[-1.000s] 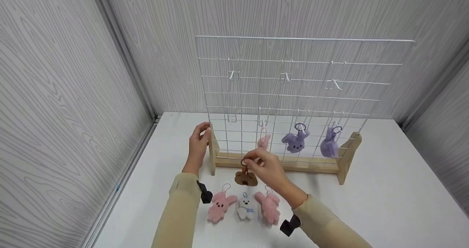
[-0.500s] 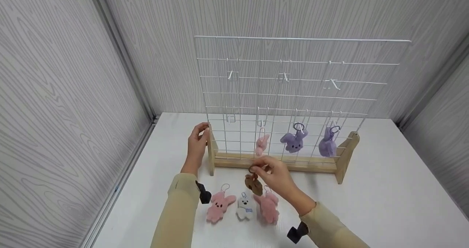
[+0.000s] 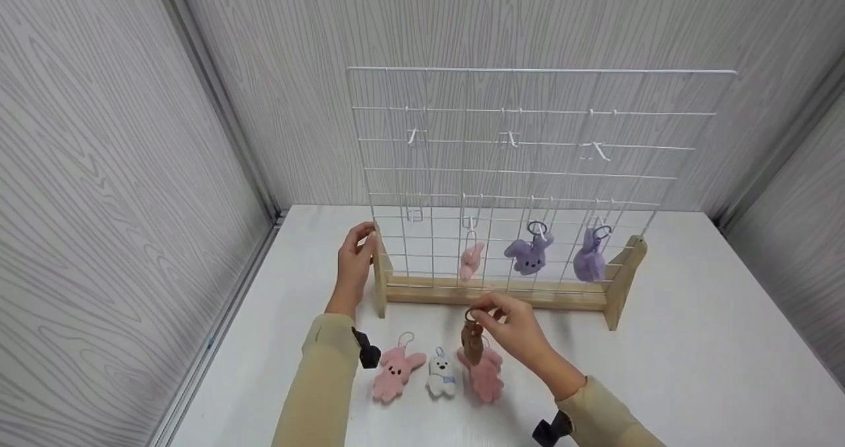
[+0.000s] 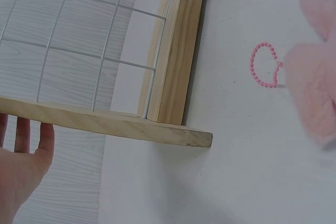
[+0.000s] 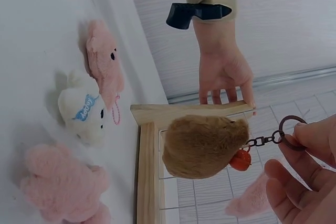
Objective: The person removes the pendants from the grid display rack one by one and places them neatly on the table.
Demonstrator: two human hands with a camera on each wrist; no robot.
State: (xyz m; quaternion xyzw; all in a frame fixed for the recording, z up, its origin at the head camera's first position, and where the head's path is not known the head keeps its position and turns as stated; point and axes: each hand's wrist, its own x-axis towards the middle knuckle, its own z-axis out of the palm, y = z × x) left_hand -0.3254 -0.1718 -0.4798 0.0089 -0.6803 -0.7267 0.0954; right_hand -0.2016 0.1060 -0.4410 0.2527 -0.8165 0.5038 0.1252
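Observation:
My right hand (image 3: 515, 321) pinches the dark ring (image 5: 292, 132) of a brown plush keychain (image 3: 471, 343) in front of the rack. A small red-orange ball (image 5: 240, 159) dangles beside its short chain. My left hand (image 3: 355, 255) holds the left wooden side post (image 4: 131, 128) of a white wire grid display rack (image 3: 462, 297), fingertips at its outer side. Below the keychain lie a pink plush bunny (image 3: 395, 376), a white plush charm (image 3: 441, 376) with a blue tag, and another pink plush (image 3: 487, 379), partly covered by the keychain in the head view.
A small pink plush (image 3: 471, 262) and two purple plush keychains (image 3: 528, 257) (image 3: 589, 259) hang on the rack's lower hooks. White hooks (image 3: 509, 139) without plush are on the upper row, and another hook (image 3: 414, 215) is at the lower left. Walls stand around the white table (image 3: 713, 341).
My right hand has moved right and nearer, away from the rack, with the brown keychain turning as it hangs. The small pink plush on the rack shows fully. My left hand stays put.

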